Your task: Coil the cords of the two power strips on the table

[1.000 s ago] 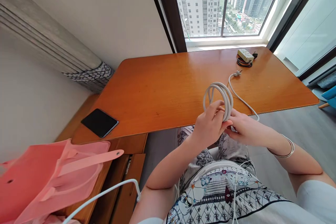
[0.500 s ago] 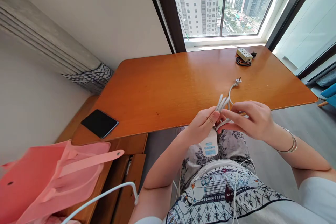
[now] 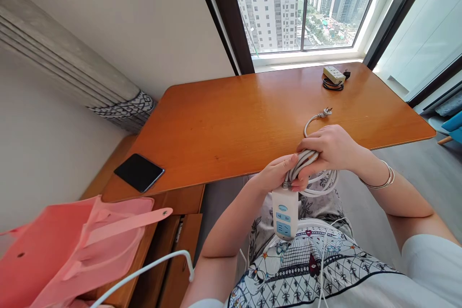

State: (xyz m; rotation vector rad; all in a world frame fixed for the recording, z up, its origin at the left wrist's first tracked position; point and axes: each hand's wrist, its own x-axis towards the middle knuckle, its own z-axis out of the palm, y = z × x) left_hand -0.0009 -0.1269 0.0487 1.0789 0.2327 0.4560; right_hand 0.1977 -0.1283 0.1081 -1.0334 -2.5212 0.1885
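Observation:
A white power strip (image 3: pixel 285 214) with blue socket faces hangs below my hands, over my lap. Its grey-white cord (image 3: pixel 303 162) is gathered in a bundle of loops just above the strip. My left hand (image 3: pixel 279 172) is closed round the lower end of that bundle, beside the strip's top. Over the bundle's upper right side, my right hand (image 3: pixel 327 149) is closed with its fingers wrapped round the cord. More loops droop below the right hand. The cord's plug (image 3: pixel 326 112) lies on the table, pins toward the window.
On the wooden table (image 3: pixel 216 120) lie a black phone (image 3: pixel 139 172) at left and a cream power strip (image 3: pixel 334 75) with a black cord at the far right corner. A pink bag (image 3: pixel 90 245) sits at lower left near a white curved tube (image 3: pixel 144 269).
My right hand has shifted left and closed over the cord bundle. Drooping loops now show beneath it. The white power strip hangs lower, with more of its face in view.

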